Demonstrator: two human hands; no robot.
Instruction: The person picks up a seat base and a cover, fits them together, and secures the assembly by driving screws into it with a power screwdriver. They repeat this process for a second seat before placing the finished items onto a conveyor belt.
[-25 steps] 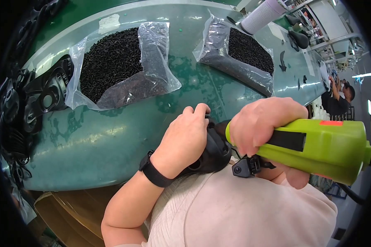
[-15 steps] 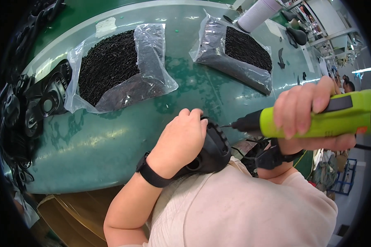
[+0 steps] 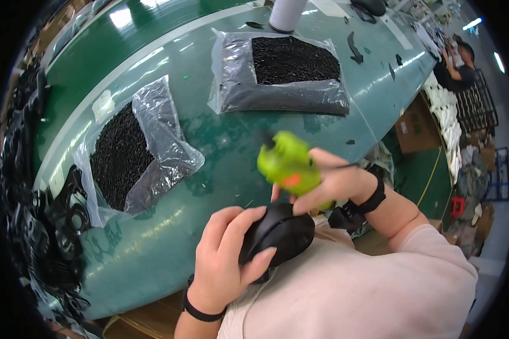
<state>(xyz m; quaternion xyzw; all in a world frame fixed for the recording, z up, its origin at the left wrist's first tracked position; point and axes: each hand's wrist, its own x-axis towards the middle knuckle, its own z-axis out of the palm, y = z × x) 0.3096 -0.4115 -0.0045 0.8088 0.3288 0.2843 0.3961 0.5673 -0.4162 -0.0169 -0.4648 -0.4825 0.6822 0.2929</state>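
Note:
My left hand (image 3: 223, 248) grips a black moulded part (image 3: 283, 233) with a smooth rounded face, held against my body at the table's edge. Its fingers lie over the far side and the thumb presses on the near side. My right hand (image 3: 336, 183) is wrapped round a lime-green electric screwdriver (image 3: 288, 161), smeared by motion, with its dark end towards the far side of the table. The lower fingers of that hand are right beside the black part, and I cannot tell whether they touch it. A clear bag of small black screws (image 3: 119, 161) lies beyond my left hand.
Another bag of black screws (image 3: 294, 62) lies farther back on the green table (image 3: 249, 141). Black moulded parts (image 3: 45, 226) are heaped along the left edge. A pale cylinder (image 3: 287, 14) stands at the back. Loose black pieces (image 3: 353, 48) lie towards the right. Another person (image 3: 461, 65) is far right.
The screwdriver has swung left and turned, its tip no longer at the part. The black part now shows its smooth face. My left hand has shifted its hold, and the whole view has turned.

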